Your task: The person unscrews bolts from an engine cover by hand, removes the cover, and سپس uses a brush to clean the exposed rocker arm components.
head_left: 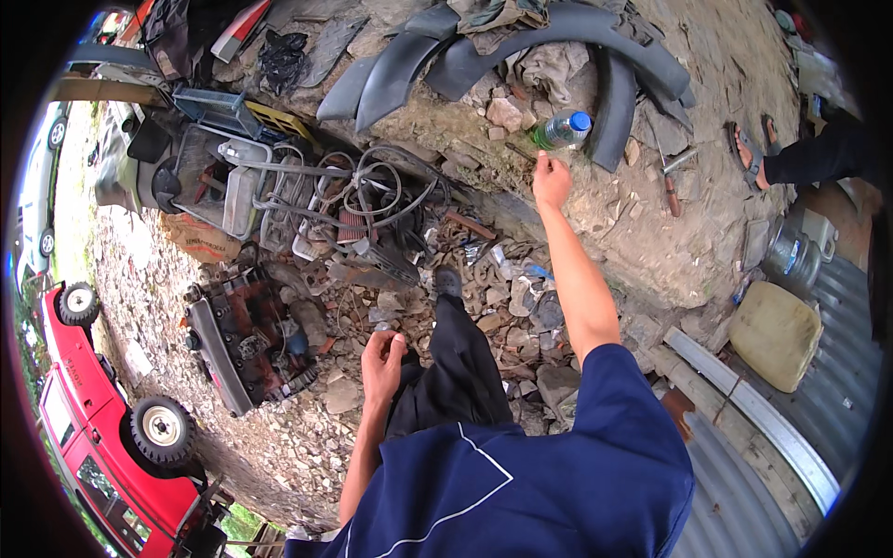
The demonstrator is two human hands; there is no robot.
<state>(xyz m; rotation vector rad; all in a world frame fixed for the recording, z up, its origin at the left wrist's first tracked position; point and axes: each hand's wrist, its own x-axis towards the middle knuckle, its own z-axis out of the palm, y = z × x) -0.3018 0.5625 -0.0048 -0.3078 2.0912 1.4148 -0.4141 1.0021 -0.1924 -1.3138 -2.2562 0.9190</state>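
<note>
My right hand [553,182] reaches far forward over the dirt bank, its fingers closed together. A thin dark stick-like piece [521,151] shows at its fingertips; whether the hand holds it I cannot tell. Just beyond the fingers is a clear plastic bottle [561,130] with a blue cap and green at its lower end. My left hand [381,365] hangs low beside my dark trousers, fingers curled and thumb against them. What it may hold is too small to make out. Below both hands lie loose stones [498,302].
Black curved fender pieces [484,60] lie beyond the bottle. A tangle of hoses [372,191] and a rusty engine block [251,339] are at left, near a red off-road vehicle [112,428]. A hammer [673,181], jerrycan [775,335] and another person's sandalled foot [749,156] are at right.
</note>
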